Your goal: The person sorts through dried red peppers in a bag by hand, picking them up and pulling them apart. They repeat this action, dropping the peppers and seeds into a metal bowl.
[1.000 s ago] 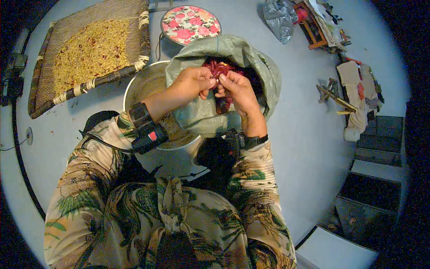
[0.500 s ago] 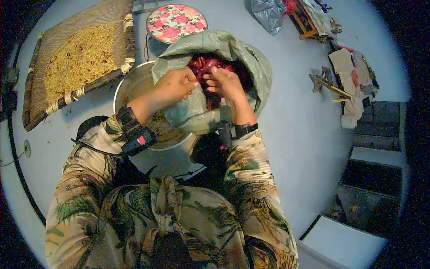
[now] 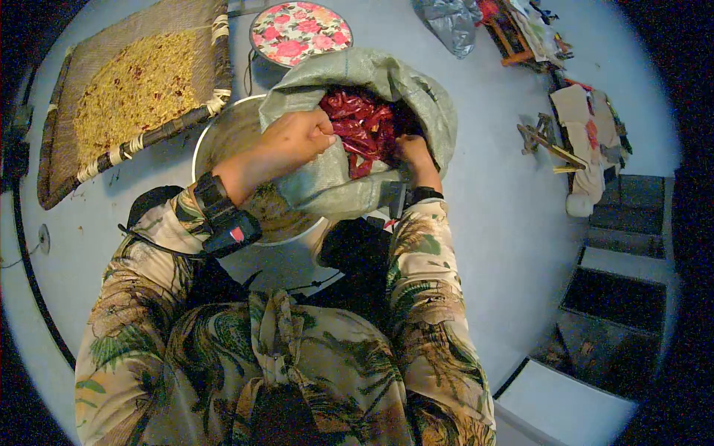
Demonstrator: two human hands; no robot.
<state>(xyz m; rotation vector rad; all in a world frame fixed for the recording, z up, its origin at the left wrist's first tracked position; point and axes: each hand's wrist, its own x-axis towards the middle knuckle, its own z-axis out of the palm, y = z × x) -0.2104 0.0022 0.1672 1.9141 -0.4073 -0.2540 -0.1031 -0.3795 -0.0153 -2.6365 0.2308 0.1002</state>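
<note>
Dark red dried chili peppers (image 3: 363,126) fill the mouth of a pale green woven sack (image 3: 316,175), whose rim is rolled outward. My left hand (image 3: 296,141) is closed over the sack's left rim, beside the peppers. Thumb and forefinger are pressed together, and what they hold, if anything, is hidden. My right hand (image 3: 414,154) reaches into the right side of the sack. Its fingers disappear into the shadow there, so their grip does not show. Under the sack is a large round metal pan (image 3: 212,149) with brownish bits in it.
To the left lies a wood-framed mesh tray (image 3: 134,147) bearing yellow seeds with red flecks. A round rose-patterned stool (image 3: 301,33) stands behind the sack. Farther right are a grey plastic bag (image 3: 450,26), a small wooden stool (image 3: 550,145) and dark steps or shelves (image 3: 617,290).
My right hand has moved right and down, from above the peppers into the sack's right side, uncovering more peppers. My left hand stays closed near the left rim.
</note>
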